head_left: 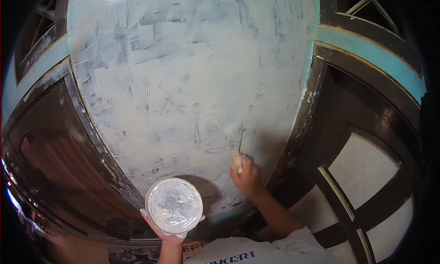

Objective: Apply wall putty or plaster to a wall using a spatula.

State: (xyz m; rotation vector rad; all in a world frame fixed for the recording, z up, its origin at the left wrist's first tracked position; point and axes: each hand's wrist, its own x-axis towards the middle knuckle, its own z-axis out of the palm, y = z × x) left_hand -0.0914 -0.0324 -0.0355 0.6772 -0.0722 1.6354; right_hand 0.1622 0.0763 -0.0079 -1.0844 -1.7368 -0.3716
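Note:
My right hand (247, 174) is closed round the yellowish handle of a putty knife (235, 140). Its broad blade, smeared with white, points up against the wall (206, 85). White filler coats that wall unevenly, with grey patches, ridges and scrape lines showing through. Lower and to the left, my left hand (170, 238) supports a round tub (147, 204) from beneath, its fingers partly hidden under it. White paste lines the inside of the tub, lying in smears and lumps, and some has stuck to the outside near my fingers.
Dark wooden doors stand on both sides, the left one (59, 158) with a curved panel and the right one (334, 112) with pale panes. Turquoise paint (376, 50) borders the frames. Below the tub lies a printed sheet (137, 254).

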